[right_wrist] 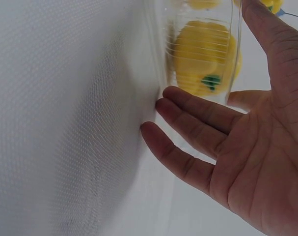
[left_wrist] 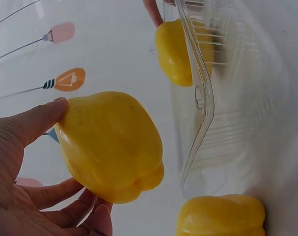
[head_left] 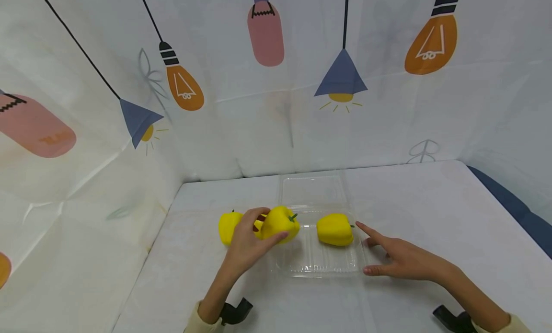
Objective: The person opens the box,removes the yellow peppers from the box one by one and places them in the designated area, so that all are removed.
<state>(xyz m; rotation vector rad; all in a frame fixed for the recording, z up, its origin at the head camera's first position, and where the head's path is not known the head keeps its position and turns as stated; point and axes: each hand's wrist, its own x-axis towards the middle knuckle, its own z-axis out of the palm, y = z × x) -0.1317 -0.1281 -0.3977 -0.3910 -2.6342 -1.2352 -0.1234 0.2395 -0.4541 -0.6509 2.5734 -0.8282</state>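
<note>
My left hand [head_left: 247, 244] grips a yellow bell pepper [head_left: 281, 223] between thumb and fingers, over the left part of a clear plastic container [head_left: 308, 256]. In the left wrist view the held bell pepper [left_wrist: 112, 147] is raised above the container's rim [left_wrist: 203, 113]. Another yellow bell pepper [head_left: 335, 230] lies inside the container on its right, its green stem turned toward my right hand [head_left: 401, 258]. The fingers of that hand are spread and loosely bent at the container's right side. Seen from the right wrist, the pepper inside [right_wrist: 203, 56] shows through the ribbed wall.
On the white table [head_left: 207, 280], left of the container, sits a further yellow bell pepper [head_left: 227, 226], partly hidden by my left hand. The container's open lid [head_left: 312, 189] lies toward the back. A white patterned sheet [head_left: 267, 117] hangs behind the table and along its left.
</note>
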